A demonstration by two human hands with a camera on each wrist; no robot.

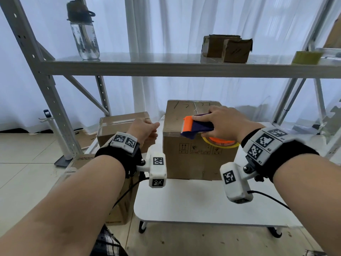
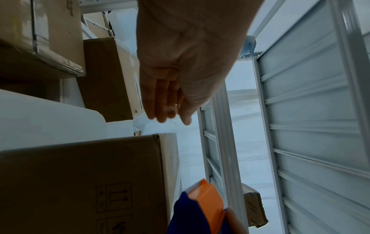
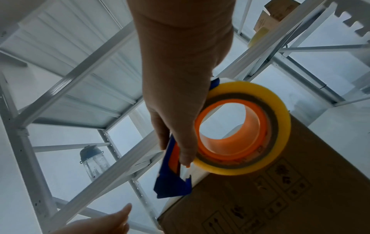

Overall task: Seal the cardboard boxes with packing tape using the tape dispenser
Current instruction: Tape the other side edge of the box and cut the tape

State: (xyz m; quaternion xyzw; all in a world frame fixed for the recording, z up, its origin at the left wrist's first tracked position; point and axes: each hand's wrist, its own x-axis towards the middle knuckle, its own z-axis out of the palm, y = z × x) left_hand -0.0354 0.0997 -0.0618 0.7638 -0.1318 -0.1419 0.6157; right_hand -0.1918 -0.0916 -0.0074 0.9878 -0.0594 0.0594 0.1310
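White curtains and a grey metal rack close off the far side of the scene, and a small white table stands in front of them. On the table's far part stands the tall cardboard box, straight ahead of the person and nearest the right hand. Its top runs away from the near edge toward the curtains, and a dark seam line shows on it at the far end, so the long axis of any strip would seem to be near to far. The tape dispenser, orange and dark blue with a yellow-edged roll, sits at the near top edge of that box, toward its right half, the roll hanging over the front face. The right hand grips it, fingers curled over the body and the thumb along the roll's side. The left hand hovers just left of the tall box, holding nothing, fingers straight and loosely together, clear of the cardboard. It is the free hand for steadying the left wall, while the right is already placed for a pull along the top. Behind the left hand a lower box stands left of the table, shiny tape across its top. Further out, a water bottle, two small worn cartons and a spare roll rest on the upper shelf.
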